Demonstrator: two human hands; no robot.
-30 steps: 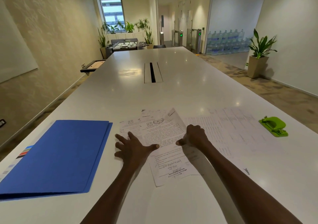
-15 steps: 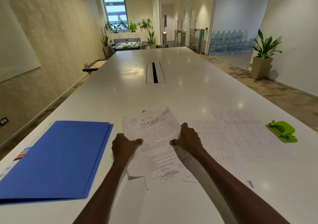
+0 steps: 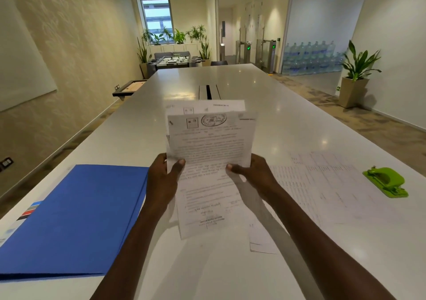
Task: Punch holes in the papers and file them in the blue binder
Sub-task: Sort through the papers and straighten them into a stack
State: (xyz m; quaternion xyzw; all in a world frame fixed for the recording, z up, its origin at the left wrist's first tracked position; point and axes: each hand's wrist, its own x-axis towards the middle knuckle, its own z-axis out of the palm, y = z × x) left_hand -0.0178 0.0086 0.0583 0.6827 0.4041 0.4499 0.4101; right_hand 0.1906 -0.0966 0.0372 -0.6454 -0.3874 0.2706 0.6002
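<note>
White table [image 3: 230, 87], near edge: papers [image 3: 208, 143] pinched by left hand [image 3: 161, 179] and right hand [image 3: 255, 175], uneven; likely misaligned holes if punched unsquared.

Bare table [image 3: 230, 274] near the edge, between blue binder [image 3: 76, 216] left and loose sheets [image 3: 322, 191], green punch [image 3: 386, 181] right.

**One head-worn view, looking forward and down**

A single wide-angle camera sits at the person's head, facing along the long glossy white table [image 3: 288, 124] toward the far window. Both forearms reach in from the bottom edge, close to the lens; the far end of the room lies well beyond. Straight lines bow near the edges. No second view overlaps it.
</note>
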